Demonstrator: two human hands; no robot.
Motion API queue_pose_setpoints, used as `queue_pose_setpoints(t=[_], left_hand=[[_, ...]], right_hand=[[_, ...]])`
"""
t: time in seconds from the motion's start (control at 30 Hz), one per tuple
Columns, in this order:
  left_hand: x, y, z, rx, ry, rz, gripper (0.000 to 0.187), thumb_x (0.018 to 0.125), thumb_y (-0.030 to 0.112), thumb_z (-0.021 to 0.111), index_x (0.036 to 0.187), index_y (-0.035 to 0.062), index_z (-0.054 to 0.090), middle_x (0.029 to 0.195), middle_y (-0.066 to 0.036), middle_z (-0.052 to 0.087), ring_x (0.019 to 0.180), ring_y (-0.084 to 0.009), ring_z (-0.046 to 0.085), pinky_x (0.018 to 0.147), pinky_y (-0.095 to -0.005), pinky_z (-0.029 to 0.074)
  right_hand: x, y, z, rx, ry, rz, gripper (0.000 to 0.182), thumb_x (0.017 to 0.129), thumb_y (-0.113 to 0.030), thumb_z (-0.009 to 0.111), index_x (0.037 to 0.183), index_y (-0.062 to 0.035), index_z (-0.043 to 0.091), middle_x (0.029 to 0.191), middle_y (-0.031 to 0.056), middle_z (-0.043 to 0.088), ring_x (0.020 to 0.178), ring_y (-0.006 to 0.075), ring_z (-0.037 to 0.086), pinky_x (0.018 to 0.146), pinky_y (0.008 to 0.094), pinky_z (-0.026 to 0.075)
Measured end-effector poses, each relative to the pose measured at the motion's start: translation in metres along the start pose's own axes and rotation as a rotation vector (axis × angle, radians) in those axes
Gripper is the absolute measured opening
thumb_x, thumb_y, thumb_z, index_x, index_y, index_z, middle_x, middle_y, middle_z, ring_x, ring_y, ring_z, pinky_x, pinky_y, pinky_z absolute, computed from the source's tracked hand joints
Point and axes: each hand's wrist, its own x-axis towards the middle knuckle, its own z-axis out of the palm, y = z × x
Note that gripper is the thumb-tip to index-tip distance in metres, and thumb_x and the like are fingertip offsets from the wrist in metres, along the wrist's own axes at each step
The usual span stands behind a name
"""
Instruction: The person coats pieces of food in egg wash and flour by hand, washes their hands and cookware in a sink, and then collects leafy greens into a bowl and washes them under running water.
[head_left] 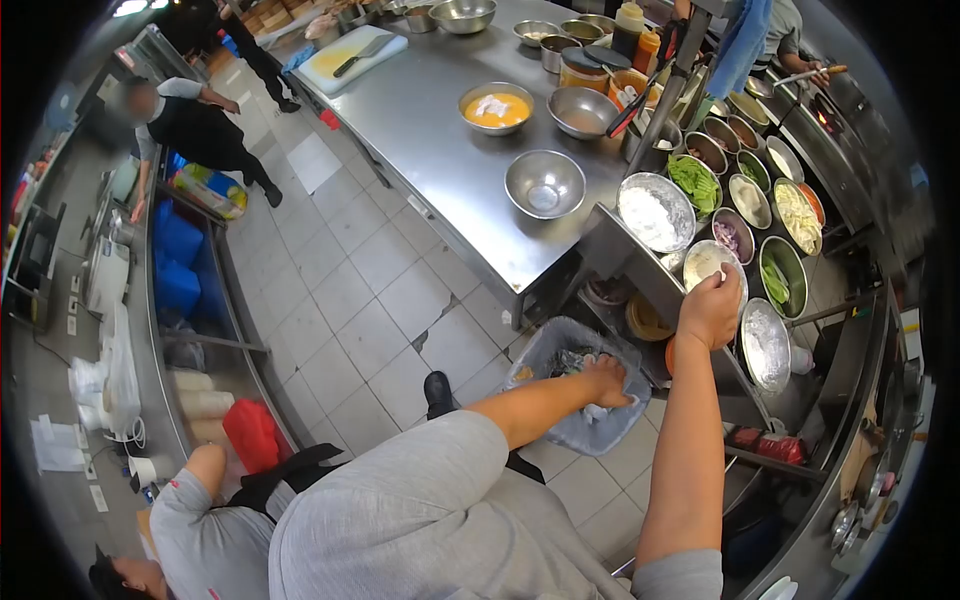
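Note:
My left hand is low over a grey lined bin, fingers over its right part, with something whitish beneath them. Whether it holds that cannot be made out. My right hand is raised at the lower edge of a bowl with pale powder, its fingers curled at the bowl; what they grip is partly hidden. Above it stands a larger bowl of white powder, and to the lower right a metal dish dusted with white.
A steel table holds an empty metal bowl, a bowl of orange liquid and a cutting board with a knife. Bowls of vegetables stand at the right. One person stands upper left, another lower left.

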Motion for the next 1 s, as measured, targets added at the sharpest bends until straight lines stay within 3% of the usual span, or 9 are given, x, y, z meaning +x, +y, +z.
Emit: queue_pose_setpoints(t=[0.03, 0.1, 0.2, 0.3, 0.43, 0.6, 0.7, 0.83, 1.0], left_hand=[[0.006, -0.014, 0.029, -0.001, 0.004, -0.004, 0.039, 0.088, 0.034, 0.067, 0.104, 0.0001, 0.075, 0.109, -0.021, 0.073, 0.108, -0.0376, 0.069, 0.097, -0.0489, 0.052], [0.025, -0.038, 0.075, 0.052, -0.516, 0.113, 0.030, 0.087, 0.024, 0.063, 0.102, 0.0005, 0.076, 0.106, -0.020, 0.074, 0.103, -0.0369, 0.071, 0.090, -0.0486, 0.055], [0.025, -0.031, 0.035, 0.159, -0.582, 0.214, 0.027, 0.083, 0.021, 0.066, 0.101, 0.0067, 0.078, 0.101, -0.020, 0.074, 0.099, -0.0384, 0.072, 0.087, -0.0476, 0.057], [0.018, -0.023, -0.001, 0.041, -0.407, 0.045, 0.025, 0.083, 0.018, 0.066, 0.102, 0.0072, 0.078, 0.102, -0.021, 0.074, 0.097, -0.0375, 0.072, 0.084, -0.0462, 0.058], [0.015, -0.018, -0.031, 0.062, -0.332, 0.078, 0.021, 0.085, 0.020, 0.063, 0.092, 0.0058, 0.077, 0.096, -0.017, 0.076, 0.091, -0.0371, 0.074, 0.078, -0.0471, 0.059], [0.004, -0.011, -0.052, 0.033, -0.242, 0.026, 0.036, 0.081, 0.037, 0.074, 0.098, 0.0056, 0.076, 0.110, -0.020, 0.073, 0.108, -0.0345, 0.068, 0.094, -0.0439, 0.054], [-0.003, -0.022, -0.006, 0.092, -0.153, 0.047, 0.033, 0.082, 0.032, 0.073, 0.102, 0.0057, 0.076, 0.113, -0.022, 0.071, 0.112, -0.0353, 0.065, 0.099, -0.0429, 0.051], [0.021, -0.051, 0.052, 0.073, -0.378, 0.247, 0.035, 0.081, 0.028, 0.069, 0.106, 0.0035, 0.074, 0.106, -0.023, 0.069, 0.099, -0.0390, 0.069, 0.089, -0.0462, 0.055], [0.017, -0.017, -0.037, -0.068, -0.536, 0.154, 0.037, 0.085, 0.034, 0.068, 0.102, 0.0019, 0.074, 0.114, -0.022, 0.070, 0.106, -0.0386, 0.068, 0.089, -0.0463, 0.055]], right_hand=[[0.001, 0.001, 0.002, 0.002, 0.007, -0.001, 0.029, 0.100, -0.031, 0.051, 0.125, -0.0246, 0.063, 0.118, 0.0047, 0.069, 0.096, 0.0368, 0.069, 0.078, 0.0517, 0.053], [0.000, -0.002, 0.002, 0.007, 0.015, -0.009, 0.029, 0.100, -0.031, 0.051, 0.126, -0.0242, 0.063, 0.119, 0.0047, 0.069, 0.097, 0.0369, 0.069, 0.078, 0.0518, 0.053], [-0.001, -0.007, -0.004, -0.004, -0.017, 0.024, 0.030, 0.100, -0.032, 0.051, 0.126, -0.0235, 0.063, 0.123, 0.0047, 0.068, 0.099, 0.0370, 0.069, 0.079, 0.0519, 0.053], [-0.001, -0.009, -0.005, -0.001, -0.033, 0.036, 0.031, 0.100, -0.032, 0.050, 0.127, -0.0234, 0.063, 0.126, 0.0047, 0.068, 0.101, 0.0370, 0.068, 0.080, 0.0519, 0.052], [-0.002, -0.010, -0.005, -0.013, -0.020, 0.035, 0.031, 0.100, -0.031, 0.050, 0.127, -0.0233, 0.063, 0.124, 0.0047, 0.068, 0.101, 0.0365, 0.068, 0.080, 0.0513, 0.052], [-0.004, -0.017, -0.011, -0.005, -0.066, 0.073, 0.034, 0.100, -0.032, 0.048, 0.127, -0.0199, 0.065, 0.129, 0.0064, 0.066, 0.109, 0.0359, 0.066, 0.087, 0.0491, 0.052], [-0.003, -0.015, -0.005, -0.029, -0.012, 0.043, 0.031, 0.100, -0.031, 0.049, 0.126, -0.0232, 0.064, 0.123, 0.0047, 0.068, 0.102, 0.0358, 0.067, 0.080, 0.0510, 0.052], [-0.004, -0.017, -0.006, -0.040, 0.003, 0.047, 0.029, 0.100, -0.030, 0.049, 0.123, -0.0227, 0.065, 0.121, 0.0046, 0.069, 0.101, 0.0368, 0.067, 0.079, 0.0515, 0.052], [-0.004, -0.016, -0.004, -0.038, 0.014, 0.047, 0.029, 0.100, -0.031, 0.049, 0.121, -0.0228, 0.067, 0.119, 0.0045, 0.069, 0.099, 0.0379, 0.067, 0.078, 0.0522, 0.052]])
